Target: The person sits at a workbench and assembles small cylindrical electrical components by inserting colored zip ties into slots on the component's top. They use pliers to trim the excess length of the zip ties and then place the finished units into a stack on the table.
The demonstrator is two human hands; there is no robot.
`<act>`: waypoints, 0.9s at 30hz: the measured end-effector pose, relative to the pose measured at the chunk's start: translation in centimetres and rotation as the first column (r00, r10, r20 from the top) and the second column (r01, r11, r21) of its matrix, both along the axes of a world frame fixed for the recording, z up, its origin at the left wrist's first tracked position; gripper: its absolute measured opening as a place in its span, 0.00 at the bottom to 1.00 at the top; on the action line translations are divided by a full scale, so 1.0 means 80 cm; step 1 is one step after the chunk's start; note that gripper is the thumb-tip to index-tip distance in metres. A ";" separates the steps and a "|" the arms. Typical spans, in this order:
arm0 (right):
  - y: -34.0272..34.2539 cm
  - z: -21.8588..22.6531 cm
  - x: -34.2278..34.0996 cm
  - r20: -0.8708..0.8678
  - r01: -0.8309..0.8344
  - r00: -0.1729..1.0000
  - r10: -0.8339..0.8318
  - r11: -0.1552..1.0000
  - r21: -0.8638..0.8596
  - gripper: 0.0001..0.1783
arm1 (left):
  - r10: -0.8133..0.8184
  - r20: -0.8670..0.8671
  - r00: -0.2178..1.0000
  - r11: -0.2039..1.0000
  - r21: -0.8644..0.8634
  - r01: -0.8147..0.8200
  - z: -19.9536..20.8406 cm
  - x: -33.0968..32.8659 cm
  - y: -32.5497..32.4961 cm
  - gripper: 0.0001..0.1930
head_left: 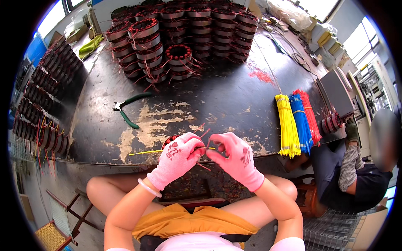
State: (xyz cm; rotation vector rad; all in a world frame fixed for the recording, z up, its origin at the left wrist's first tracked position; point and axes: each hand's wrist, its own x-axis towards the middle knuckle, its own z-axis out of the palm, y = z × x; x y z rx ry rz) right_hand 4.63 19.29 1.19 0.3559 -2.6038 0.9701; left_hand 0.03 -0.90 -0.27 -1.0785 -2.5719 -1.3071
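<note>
My left hand (176,157) and my right hand (236,159), both in pink gloves with dark prints, meet at the near edge of the table. A thin yellow wire (144,152) runs leftward from my left hand, and its other end shows between the fingertips. The left fingers are closed on it. My right thumb and fingers pinch a thin reddish lead wire (208,141) beside the yellow end. Partly hidden behind my left hand is a stator ring (168,140) with red windings. Another lead (204,167) hangs below the fingers.
Green-handled cutters (130,99) lie beyond my left hand. Bundles of yellow wires (287,125), blue wires (301,121) and red wires (308,113) lie right. Stacked stators (144,50) fill the back; more stators (52,83) line the left. A co-worker (356,171) sits at right.
</note>
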 end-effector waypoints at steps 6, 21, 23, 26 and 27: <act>0.007 0.003 -0.003 0.726 0.213 0.602 0.334 0.809 -0.549 0.10 | -0.023 -0.007 1.000 1.000 0.012 0.023 0.000 -0.002 0.002 0.04; 0.013 -0.009 -0.017 0.733 0.193 0.626 0.266 0.858 -0.476 0.12 | -0.046 -0.027 0.999 0.999 -0.022 0.046 0.003 -0.001 0.003 0.06; 0.014 0.016 -0.011 0.707 0.114 0.685 0.175 0.933 -0.342 0.14 | -0.049 0.010 0.999 0.998 -0.028 0.049 0.004 0.001 -0.001 0.06; 0.050 0.016 0.007 0.511 0.129 0.858 -0.051 0.984 -0.119 0.17 | -0.020 0.042 0.999 0.999 -0.040 0.022 0.005 0.003 -0.004 0.06; 0.053 0.014 0.016 0.531 0.154 0.846 -0.059 0.979 -0.136 0.15 | -0.026 0.032 0.999 0.999 -0.032 0.027 0.004 0.002 -0.004 0.06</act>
